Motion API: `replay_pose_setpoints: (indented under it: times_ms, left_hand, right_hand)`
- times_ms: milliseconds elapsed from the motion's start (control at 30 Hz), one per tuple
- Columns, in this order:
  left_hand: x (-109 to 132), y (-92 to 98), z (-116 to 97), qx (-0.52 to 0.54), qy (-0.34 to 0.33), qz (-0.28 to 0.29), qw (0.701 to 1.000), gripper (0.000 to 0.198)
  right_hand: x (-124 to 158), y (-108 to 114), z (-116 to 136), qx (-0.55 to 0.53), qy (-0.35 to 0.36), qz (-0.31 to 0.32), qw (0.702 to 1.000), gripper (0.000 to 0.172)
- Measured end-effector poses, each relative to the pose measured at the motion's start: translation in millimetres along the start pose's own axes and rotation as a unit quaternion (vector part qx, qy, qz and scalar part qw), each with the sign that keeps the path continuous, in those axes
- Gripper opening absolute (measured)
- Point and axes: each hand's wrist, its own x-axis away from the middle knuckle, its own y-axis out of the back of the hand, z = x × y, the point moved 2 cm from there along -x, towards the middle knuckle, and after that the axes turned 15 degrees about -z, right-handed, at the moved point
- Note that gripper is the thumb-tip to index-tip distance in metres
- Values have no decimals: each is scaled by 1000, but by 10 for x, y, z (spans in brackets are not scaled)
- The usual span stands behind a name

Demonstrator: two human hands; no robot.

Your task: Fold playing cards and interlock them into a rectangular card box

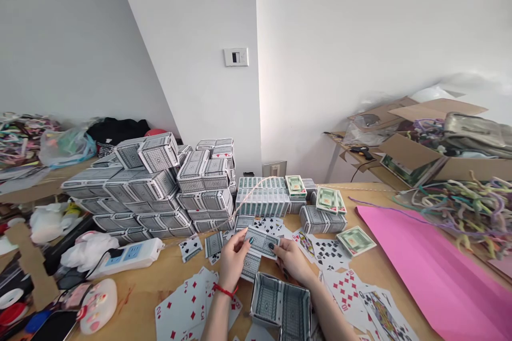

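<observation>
My left hand (234, 258) and my right hand (295, 261) pinch opposite ends of grey-patterned playing cards (263, 242), backs facing up. I cannot tell how many cards are in this piece. Another face-down card (251, 265) lies under it on the table. Just below my hands stands an open box made of playing cards (266, 301), with two compartments visible. Large face-up diamond cards (180, 306) lie left of my left wrist. More face-up cards (330, 253) spread beyond and beside my right hand.
Card-built blocks (144, 186) are stacked high at the back left, with packed card boxes (262, 197) beside them. A white power strip (128, 258) lies left. Pink paper (424, 266), fuzzy coloured stems (476, 218) and a cardboard carton (476, 165) occupy the right.
</observation>
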Motion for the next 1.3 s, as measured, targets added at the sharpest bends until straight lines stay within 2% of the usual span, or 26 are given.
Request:
replay_pose_setpoints:
  times_ms: [233, 567, 800, 967, 1300]
  left_hand:
    - [-75, 100, 4, 52, 32, -37, 997, 21]
    - [-87, 104, 29, 70, 52, -38, 995, 25]
    - [-59, 137, -65, 11, 23, -11, 1000, 24]
    - [-55, 133, -42, -23, -15, -5, 1000, 23]
    - [-24, 89, -11, -52, -19, 12, 998, 23]
  right_hand:
    - [-3, -7, 3, -9, 29, 8, 1000, 41]
    - [31, -6, 27, 12, 64, 12, 998, 43]
    - [58, 7, 31, 28, 81, 19, 996, 41]
    - [49, 3, 13, 42, 61, 24, 997, 37]
    - [11, -28, -48, 56, 44, 20, 997, 33]
